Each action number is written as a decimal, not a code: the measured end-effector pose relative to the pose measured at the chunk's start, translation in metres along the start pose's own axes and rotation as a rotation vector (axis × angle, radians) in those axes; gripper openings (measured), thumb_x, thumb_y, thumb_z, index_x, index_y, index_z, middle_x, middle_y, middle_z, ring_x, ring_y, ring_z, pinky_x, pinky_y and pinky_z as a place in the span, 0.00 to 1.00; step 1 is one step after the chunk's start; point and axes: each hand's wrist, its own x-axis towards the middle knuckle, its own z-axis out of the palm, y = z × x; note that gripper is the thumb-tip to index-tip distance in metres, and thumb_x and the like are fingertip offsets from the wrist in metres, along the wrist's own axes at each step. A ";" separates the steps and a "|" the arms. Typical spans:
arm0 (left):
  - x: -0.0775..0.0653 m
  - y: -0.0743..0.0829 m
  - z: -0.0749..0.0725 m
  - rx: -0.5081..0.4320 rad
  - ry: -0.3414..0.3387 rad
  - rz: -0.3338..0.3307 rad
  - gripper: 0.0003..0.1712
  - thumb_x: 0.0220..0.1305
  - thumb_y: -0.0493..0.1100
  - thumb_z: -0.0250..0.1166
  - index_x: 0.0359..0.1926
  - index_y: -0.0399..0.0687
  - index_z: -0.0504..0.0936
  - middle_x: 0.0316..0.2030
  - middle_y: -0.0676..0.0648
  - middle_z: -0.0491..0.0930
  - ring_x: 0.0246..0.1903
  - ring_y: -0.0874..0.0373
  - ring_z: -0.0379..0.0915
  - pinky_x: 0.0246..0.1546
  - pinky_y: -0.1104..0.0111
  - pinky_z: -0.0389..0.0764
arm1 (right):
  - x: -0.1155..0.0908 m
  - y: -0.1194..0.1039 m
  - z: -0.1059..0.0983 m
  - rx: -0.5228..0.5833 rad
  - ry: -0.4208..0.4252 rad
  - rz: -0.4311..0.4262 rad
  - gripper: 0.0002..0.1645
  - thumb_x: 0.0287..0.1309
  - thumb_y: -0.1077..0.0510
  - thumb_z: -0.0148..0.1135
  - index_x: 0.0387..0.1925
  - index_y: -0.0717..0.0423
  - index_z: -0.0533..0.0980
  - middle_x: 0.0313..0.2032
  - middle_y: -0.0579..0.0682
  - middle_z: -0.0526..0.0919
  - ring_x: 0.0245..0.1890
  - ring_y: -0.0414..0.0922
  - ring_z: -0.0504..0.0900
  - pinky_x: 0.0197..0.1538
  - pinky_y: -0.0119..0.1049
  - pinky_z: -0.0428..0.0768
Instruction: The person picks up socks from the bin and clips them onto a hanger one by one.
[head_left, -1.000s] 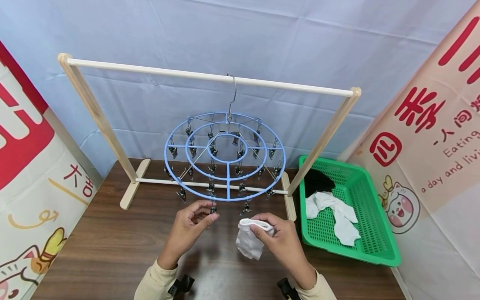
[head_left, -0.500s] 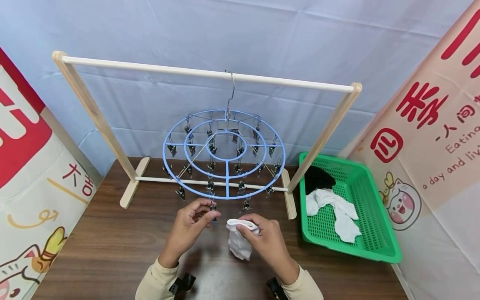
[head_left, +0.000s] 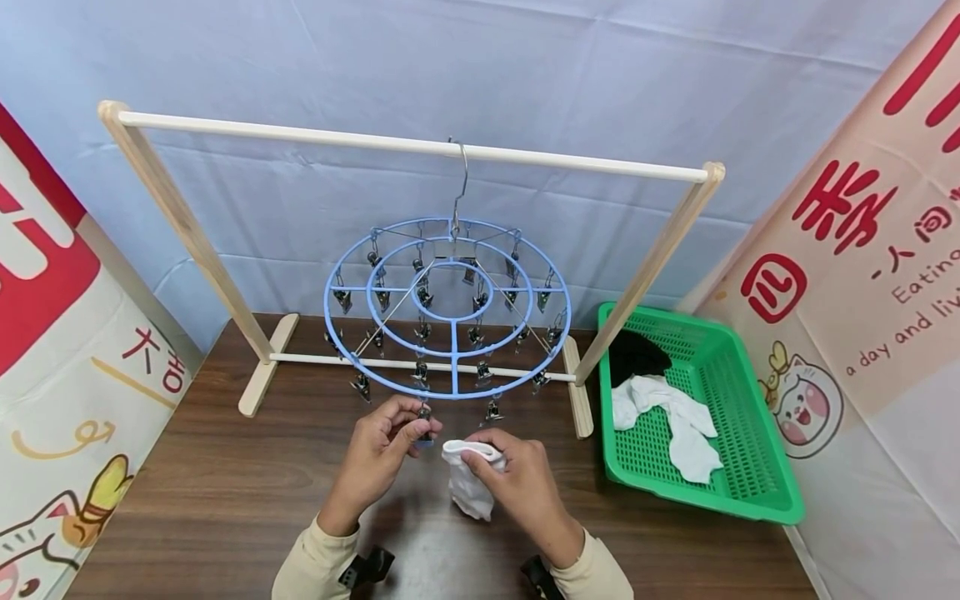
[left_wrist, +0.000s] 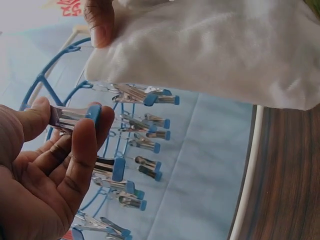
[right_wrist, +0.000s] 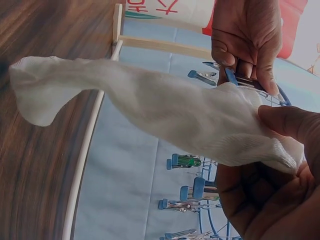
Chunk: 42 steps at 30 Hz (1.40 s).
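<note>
A white sock dangles from my right hand, its cuff pinched between thumb and fingers. Just left of it, my left hand pinches a metal clip with blue tips, which hangs from the front edge of the round blue clip hanger. The sock's cuff is close to the clip; in the head view a small gap shows between them. Several other clips hang unused around the hanger's rings.
A wooden rack carries the hanger by its metal hook. To the right stands a green basket holding white socks and a black cloth item. The brown table lies beneath, with a printed curtain along the right side.
My right hand has moved left with the white sock, bringing its cuff near the clip. My left hand has stayed at the clip, its grip shifting slightly.
</note>
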 end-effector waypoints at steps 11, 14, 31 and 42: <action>0.000 0.000 0.002 0.006 0.051 0.025 0.04 0.67 0.33 0.60 0.41 0.36 0.76 0.33 0.42 0.85 0.33 0.51 0.82 0.23 0.60 0.82 | -0.002 0.000 0.007 -0.128 0.049 -0.046 0.11 0.43 0.58 0.77 0.31 0.49 0.83 0.25 0.42 0.85 0.21 0.32 0.78 0.24 0.26 0.75; 0.001 0.001 0.003 0.007 0.081 0.033 0.04 0.66 0.33 0.61 0.40 0.36 0.76 0.33 0.42 0.86 0.32 0.50 0.82 0.22 0.60 0.82 | -0.002 -0.001 0.008 -0.129 0.049 -0.052 0.11 0.44 0.57 0.77 0.31 0.50 0.83 0.25 0.42 0.85 0.21 0.32 0.78 0.24 0.27 0.75; 0.003 0.005 0.004 -0.122 0.227 0.031 0.03 0.64 0.29 0.61 0.37 0.29 0.77 0.30 0.34 0.84 0.25 0.58 0.80 0.21 0.71 0.79 | 0.003 -0.001 0.011 -0.140 0.064 -0.068 0.10 0.45 0.57 0.77 0.31 0.49 0.83 0.24 0.41 0.85 0.21 0.33 0.79 0.24 0.28 0.75; 0.003 0.010 0.007 -0.128 0.225 0.019 0.05 0.63 0.30 0.62 0.36 0.27 0.77 0.30 0.35 0.84 0.24 0.60 0.79 0.20 0.72 0.77 | 0.006 -0.004 0.015 -0.101 0.041 -0.091 0.08 0.47 0.57 0.75 0.31 0.50 0.83 0.25 0.42 0.85 0.22 0.32 0.79 0.25 0.28 0.76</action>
